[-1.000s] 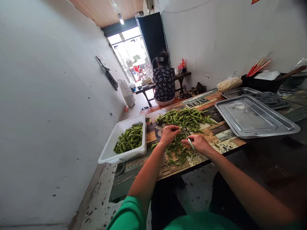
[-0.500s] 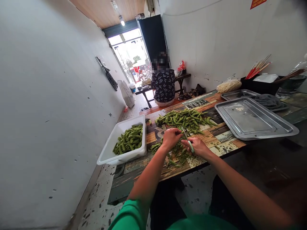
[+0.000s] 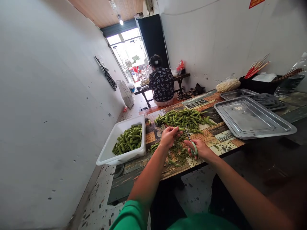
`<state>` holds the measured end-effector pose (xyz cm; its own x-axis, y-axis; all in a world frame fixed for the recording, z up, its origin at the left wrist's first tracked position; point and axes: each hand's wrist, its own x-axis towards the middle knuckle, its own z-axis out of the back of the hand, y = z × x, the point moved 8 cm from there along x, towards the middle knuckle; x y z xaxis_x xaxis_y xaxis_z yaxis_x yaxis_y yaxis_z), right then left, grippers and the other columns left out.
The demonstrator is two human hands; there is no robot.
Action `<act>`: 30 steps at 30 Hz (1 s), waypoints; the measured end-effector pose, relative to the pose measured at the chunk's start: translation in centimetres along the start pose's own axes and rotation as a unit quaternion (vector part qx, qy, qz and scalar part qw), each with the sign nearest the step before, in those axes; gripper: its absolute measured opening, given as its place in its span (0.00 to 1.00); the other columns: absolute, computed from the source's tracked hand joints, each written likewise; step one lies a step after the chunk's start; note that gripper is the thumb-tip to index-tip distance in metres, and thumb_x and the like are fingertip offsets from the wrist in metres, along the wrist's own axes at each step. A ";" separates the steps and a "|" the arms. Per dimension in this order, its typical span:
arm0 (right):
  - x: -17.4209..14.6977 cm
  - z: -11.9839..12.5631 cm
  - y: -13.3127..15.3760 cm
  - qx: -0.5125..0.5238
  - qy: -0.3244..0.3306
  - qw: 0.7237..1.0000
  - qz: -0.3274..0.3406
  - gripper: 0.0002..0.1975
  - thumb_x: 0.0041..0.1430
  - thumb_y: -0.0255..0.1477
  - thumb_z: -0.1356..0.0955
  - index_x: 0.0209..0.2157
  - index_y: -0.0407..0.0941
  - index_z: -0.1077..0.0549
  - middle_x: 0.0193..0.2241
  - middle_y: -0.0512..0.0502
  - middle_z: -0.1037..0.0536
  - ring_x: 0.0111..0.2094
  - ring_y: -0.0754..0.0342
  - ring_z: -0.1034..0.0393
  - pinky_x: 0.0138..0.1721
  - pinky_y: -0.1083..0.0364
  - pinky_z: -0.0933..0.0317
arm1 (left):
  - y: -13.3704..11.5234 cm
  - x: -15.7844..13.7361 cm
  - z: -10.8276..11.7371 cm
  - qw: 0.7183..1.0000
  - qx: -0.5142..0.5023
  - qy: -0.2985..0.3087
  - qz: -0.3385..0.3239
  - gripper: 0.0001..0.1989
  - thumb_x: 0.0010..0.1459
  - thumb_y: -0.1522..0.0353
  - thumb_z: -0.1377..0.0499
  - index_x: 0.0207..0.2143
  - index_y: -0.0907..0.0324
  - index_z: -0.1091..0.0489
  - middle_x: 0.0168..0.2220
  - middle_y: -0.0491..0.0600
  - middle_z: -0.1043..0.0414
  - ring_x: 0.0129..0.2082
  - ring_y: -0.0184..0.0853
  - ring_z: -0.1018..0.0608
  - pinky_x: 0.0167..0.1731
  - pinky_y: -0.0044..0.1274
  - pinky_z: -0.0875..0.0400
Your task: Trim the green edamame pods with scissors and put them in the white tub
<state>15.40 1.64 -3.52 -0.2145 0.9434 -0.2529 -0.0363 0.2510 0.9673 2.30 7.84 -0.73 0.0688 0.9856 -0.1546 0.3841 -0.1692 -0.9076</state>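
My left hand (image 3: 169,136) pinches a green soybean pod (image 3: 181,129) over the table, its free end pointing right. In my right hand (image 3: 198,148) is a pair of scissors (image 3: 193,147) with pale green handles, the blades apart and close to the pod's tip. Just beyond both hands lies a heap of green pods (image 3: 184,118). Under and between the hands are loose pods and trimmed scraps (image 3: 178,154). To the left, a white plastic tub (image 3: 105,152) holds many pods (image 3: 129,140).
The wood-patterned table (image 3: 222,137) carries a metal tray (image 3: 254,118) at right, with a grey cloth (image 3: 267,100) behind it. Farther back are a black box of skewers (image 3: 249,81) and a plastic bottle (image 3: 294,80). Another person (image 3: 161,83) sits ahead, facing away.
My hands have moved slightly apart. A pod now shows clearly in my left hand, and the scissors' blades have opened and swung toward its tip. The seated person's head has turned left.
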 end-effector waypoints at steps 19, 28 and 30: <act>-0.2 -0.7 1.6 -0.041 -0.009 0.998 0.037 0.21 0.46 0.48 0.30 0.24 0.44 0.33 0.14 0.55 0.33 0.13 0.59 0.38 0.10 0.61 0.48 | 0.4 -0.8 -0.5 1.000 0.024 -0.003 -0.020 0.19 0.42 0.66 0.32 0.25 0.61 0.43 0.20 0.44 0.31 0.22 0.29 0.24 0.21 0.18 0.37; -0.3 2.4 0.0 0.096 -0.068 0.993 0.019 0.20 0.48 0.47 0.30 0.26 0.43 0.31 0.13 0.53 0.32 0.13 0.59 0.37 0.09 0.62 0.52 | -1.3 0.6 -1.3 0.983 0.159 -0.024 -0.092 0.09 0.50 0.70 0.41 0.29 0.60 0.41 0.26 0.46 0.28 0.24 0.28 0.26 0.29 0.22 0.32; -0.9 4.6 0.0 0.141 -0.107 0.984 0.030 0.20 0.48 0.46 0.30 0.27 0.42 0.31 0.14 0.52 0.31 0.14 0.60 0.36 0.09 0.63 0.50 | -1.2 1.5 -3.7 0.938 0.317 0.026 -0.141 0.04 0.51 0.71 0.44 0.32 0.60 0.36 0.26 0.46 0.29 0.25 0.29 0.26 0.29 0.23 0.33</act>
<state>20.09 1.84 -3.37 0.0032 0.9750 -0.2224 0.2498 0.2146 0.9442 5.36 9.46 1.53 0.0981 0.9866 0.1303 -0.2294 0.1499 -0.9617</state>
